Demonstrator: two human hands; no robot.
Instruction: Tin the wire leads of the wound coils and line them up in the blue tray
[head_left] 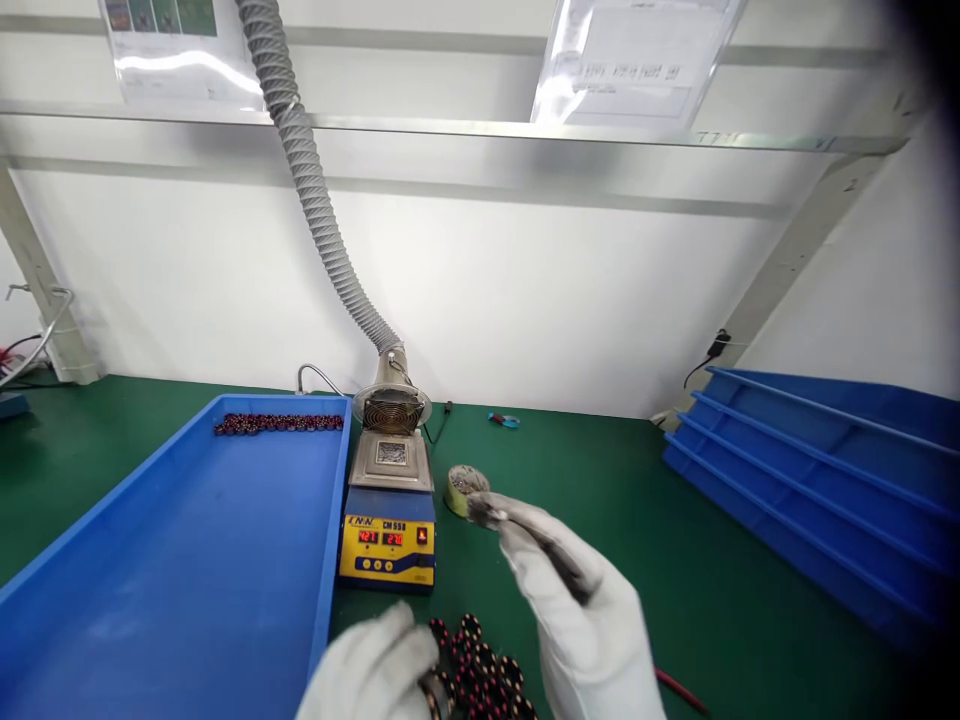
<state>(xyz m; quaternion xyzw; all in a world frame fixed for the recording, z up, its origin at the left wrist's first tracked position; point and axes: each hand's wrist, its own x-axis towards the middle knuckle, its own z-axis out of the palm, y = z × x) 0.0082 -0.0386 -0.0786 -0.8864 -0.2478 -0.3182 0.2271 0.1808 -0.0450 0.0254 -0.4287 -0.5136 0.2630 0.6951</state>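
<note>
My left hand, in a white glove, is at the bottom centre with its fingers curled. Against its fingertips lies a black ring-shaped part with copper-coloured spots. Beside this hand is a heap of similar small black ring parts, dotted red and copper. My right hand, also gloved in white, is raised to the right of the heap. Its thumb and fingers are pinched together, and the fingertips look dark and slightly blurred. Whatever sits in that pinch is too unclear to name. Just behind the fingertips stands a small round tin.
A solder pot with a yellow lit display stands under a grey extraction hose. Left of it is a long blue tray with rows of ring parts at its far end. Stacked blue trays lean at right. Small cutters lie behind.
</note>
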